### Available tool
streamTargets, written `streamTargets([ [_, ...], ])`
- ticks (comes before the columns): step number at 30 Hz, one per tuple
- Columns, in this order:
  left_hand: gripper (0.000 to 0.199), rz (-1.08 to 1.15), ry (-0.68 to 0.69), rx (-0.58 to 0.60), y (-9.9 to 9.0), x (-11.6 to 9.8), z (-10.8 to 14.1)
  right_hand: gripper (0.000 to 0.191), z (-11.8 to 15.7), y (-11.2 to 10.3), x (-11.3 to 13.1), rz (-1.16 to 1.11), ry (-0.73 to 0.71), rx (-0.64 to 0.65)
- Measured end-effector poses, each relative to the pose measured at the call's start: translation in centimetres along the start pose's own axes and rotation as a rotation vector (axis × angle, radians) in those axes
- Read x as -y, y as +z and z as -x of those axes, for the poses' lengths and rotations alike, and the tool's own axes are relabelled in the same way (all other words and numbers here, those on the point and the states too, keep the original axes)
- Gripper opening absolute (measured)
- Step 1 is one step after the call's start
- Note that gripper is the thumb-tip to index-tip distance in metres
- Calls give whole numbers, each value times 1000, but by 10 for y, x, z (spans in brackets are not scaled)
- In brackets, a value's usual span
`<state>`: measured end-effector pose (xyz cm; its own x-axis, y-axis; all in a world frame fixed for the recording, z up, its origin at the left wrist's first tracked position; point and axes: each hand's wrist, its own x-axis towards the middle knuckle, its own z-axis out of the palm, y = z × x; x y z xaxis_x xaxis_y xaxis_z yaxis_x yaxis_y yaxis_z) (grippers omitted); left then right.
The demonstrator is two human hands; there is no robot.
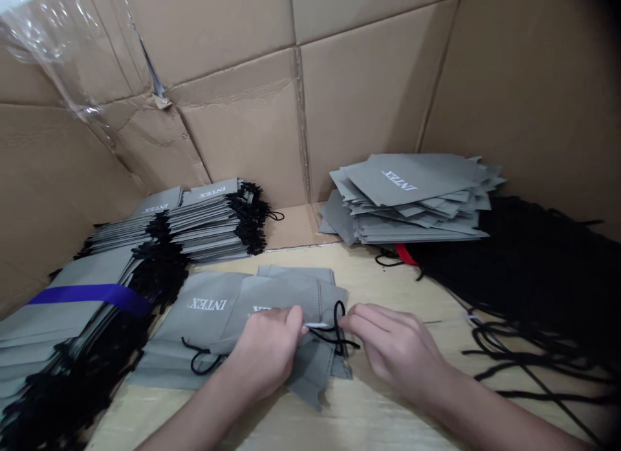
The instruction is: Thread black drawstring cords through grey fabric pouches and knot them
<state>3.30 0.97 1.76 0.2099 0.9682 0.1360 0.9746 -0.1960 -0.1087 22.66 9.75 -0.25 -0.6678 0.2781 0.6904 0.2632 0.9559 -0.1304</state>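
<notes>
Head view: the left hand (270, 347) pinches a slim white tool (317, 325), the right hand (395, 338) a black cord (336, 321), at the edge of grey INTEX pouches (208, 296) on the counter (369, 412); farther out lie stacked pouches (422, 186) and bundled cords (528, 263).

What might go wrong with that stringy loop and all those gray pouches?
The loop of black cord between the left hand and right hand looks loose, so it might slip or tangle.

The pile of gray pouches at the back right is uneven, with corners sticking out, so a bump could make it slide.

Loose strands from the heap of black cords lie near the right forearm and might snag on it.
</notes>
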Motion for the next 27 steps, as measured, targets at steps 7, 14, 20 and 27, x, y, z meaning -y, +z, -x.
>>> streamTargets([
  [7,24,284,-194,-146,-11,16,11,29,0,3,-10,-100,114,-5],
  [14,10,217,-95,-404,5,25,14,27,1,4,-14,-155,142,-24],
  [20,14,349,-181,-435,2,18,11,27,0,5,-10,-193,151,-20],
  [27,15,374,-308,-487,6,12,9,25,3,6,-8,-186,168,22],
])
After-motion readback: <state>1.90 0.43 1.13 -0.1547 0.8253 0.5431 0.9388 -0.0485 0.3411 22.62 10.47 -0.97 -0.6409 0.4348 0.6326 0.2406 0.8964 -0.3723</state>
